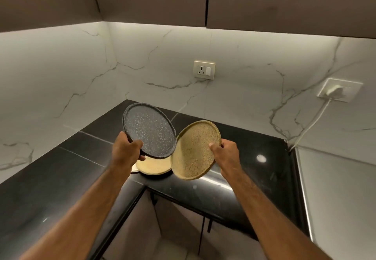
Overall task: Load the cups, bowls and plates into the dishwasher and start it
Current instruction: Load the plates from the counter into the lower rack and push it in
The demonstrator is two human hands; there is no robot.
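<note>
Precariously, the left hand (pixel 127 147) pinches a black speckled plate (pixel 149 131), the right hand (pixel 225 154) a tan plate (pixel 195 149); their close rims could knock and chip.

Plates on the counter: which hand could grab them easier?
Likely left: the left hand, gripping the dark plate, is right by the leftover plates; the right hand holds the tan plate aside.

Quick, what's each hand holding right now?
Left hand: grips the dark speckled plate.
Right hand: grips the tan speckled plate.
</note>
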